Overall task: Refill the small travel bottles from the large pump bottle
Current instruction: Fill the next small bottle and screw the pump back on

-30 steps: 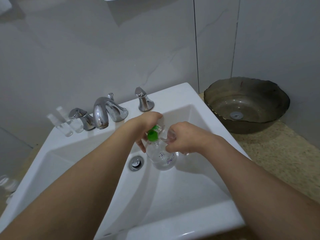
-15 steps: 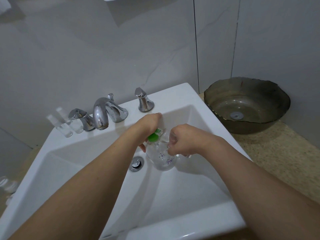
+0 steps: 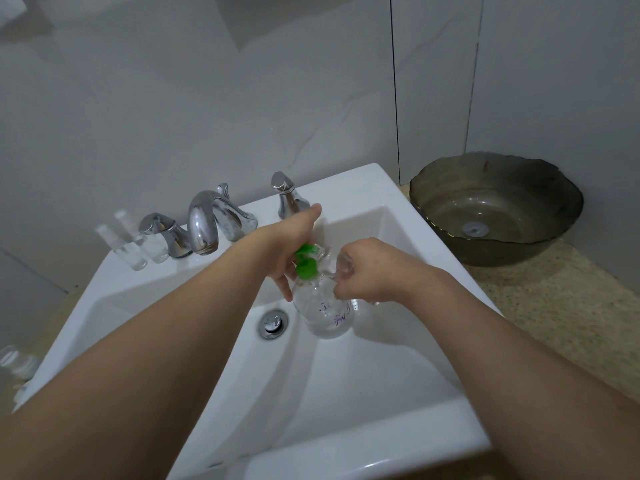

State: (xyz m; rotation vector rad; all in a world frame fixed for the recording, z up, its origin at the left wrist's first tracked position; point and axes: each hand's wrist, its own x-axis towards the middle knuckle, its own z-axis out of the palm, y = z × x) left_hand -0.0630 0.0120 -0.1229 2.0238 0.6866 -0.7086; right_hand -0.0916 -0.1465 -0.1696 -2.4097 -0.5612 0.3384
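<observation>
Item: large pump bottle (image 3: pixel 323 311), clear, rounded body, green pump head (image 3: pixel 306 263), purple handwriting on the near face. It is held over the basin of the white sink (image 3: pixel 346 393), above and just right of the chrome drain plug (image 3: pixel 273 323); whether its base touches the basin cannot be told. The liquid level is not legible through the clear wall.

Left hand (image 3: pixel 291 251): wrapped over the green pump head and bottle neck, fingers curled around it, thumb extended toward the back of the sink.

Right hand (image 3: pixel 370 271): closed around a small clear travel bottle (image 3: pixel 341 266), held just right of the pump head and touching or nearly touching it; the contact point is hidden by the fingers.

Edges and room, relative to the sink: the basin slopes down toward the drain; the front rim is broad and bare. On the back ledge are found a chrome spout (image 3: pixel 204 223) with two chrome handles, one at each side. Two further clear travel bottles (image 3: pixel 133 244) stand at the ledge's back-left corner, well apart from the hands. More clear bottles, blurred, are seen beyond the sink's left rim. To the right of the sink lies a speckled countertop (image 3: pixel 561 313), carrying a dark glass vessel bowl (image 3: pixel 498 209) near the wall. Grey tiled wall runs close behind the back ledge.
</observation>
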